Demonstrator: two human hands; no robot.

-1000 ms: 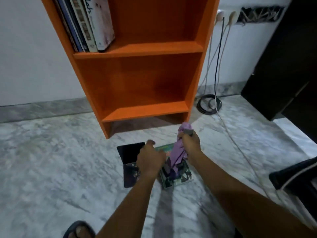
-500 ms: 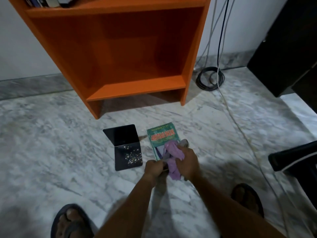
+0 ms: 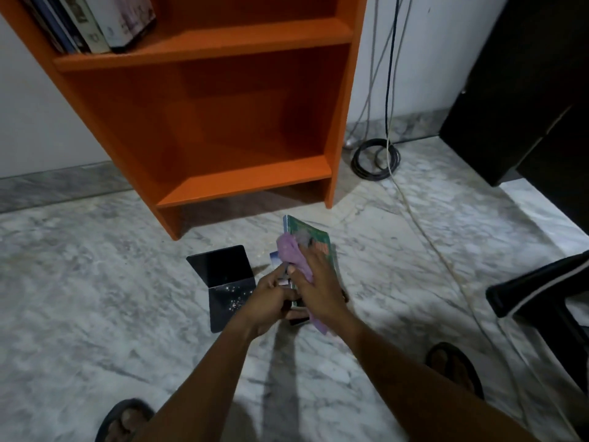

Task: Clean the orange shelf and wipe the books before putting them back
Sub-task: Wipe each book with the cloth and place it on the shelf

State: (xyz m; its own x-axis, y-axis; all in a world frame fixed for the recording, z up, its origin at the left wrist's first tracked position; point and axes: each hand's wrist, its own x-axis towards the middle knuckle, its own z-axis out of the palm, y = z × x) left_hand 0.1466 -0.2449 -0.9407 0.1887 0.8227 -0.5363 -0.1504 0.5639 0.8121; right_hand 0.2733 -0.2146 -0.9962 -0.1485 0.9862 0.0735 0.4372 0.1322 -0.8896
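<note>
The orange shelf (image 3: 242, 180) stands against the wall, its bottom compartment bare. Several books (image 3: 95, 23) lean at the left of the compartment above. In front of it I hold a green book (image 3: 314, 242) tilted up off the marble floor. My left hand (image 3: 271, 301) grips the book's lower end. My right hand (image 3: 318, 282) presses a purple cloth (image 3: 291, 253) flat against the cover. Another book's blue edge shows just behind the cloth. A dark book (image 3: 228, 288) lies half open on the floor to the left of my hands.
A coil of black cable (image 3: 376, 159) and a pale cord (image 3: 446, 260) run along the floor to the right of the shelf. Dark furniture (image 3: 522, 90) stands at the right, a black chair part (image 3: 535, 291) below it. My sandalled feet (image 3: 455, 368) are near the bottom.
The green book lay flat on the floor before; now it is lifted and tilted up in my left hand. My right hand has spread the cloth over its cover.
</note>
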